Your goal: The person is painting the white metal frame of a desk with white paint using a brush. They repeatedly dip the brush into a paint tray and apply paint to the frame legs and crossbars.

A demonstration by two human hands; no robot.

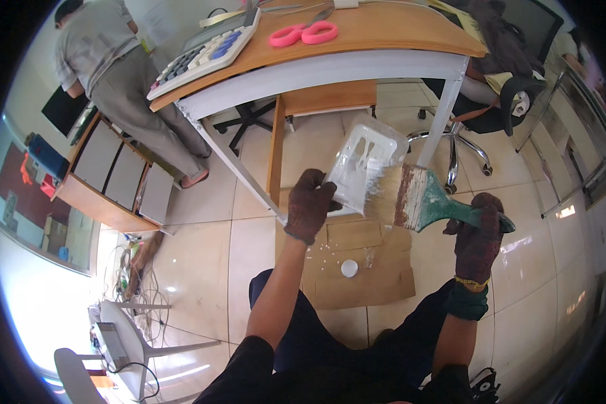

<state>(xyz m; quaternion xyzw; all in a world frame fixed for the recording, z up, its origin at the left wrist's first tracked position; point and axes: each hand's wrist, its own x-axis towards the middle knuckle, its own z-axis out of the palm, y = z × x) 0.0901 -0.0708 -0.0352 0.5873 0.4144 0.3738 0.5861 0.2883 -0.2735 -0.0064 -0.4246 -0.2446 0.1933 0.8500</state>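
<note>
My left hand [310, 202], in a dark knitted glove, grips a flat white plastic piece [365, 161] with several slots, holding it tilted above the floor. My right hand [479, 236], gloved the same way, holds a wide paintbrush [424, 198] by its green handle. The brush's pale bristles touch the lower right part of the white piece. Below both hands a flattened brown cardboard sheet [357, 262] lies on the tiled floor, spattered with white drops, with a small round white lid [349, 268] on it.
A wooden-topped desk [384, 34] with white legs stands ahead, carrying pink scissors [304, 34] and a large calculator [205, 54]. A person [114, 74] bends over at the left by low cabinets [114, 175]. An office chair [498, 101] stands right. Cables and a white chair [124, 343] are lower left.
</note>
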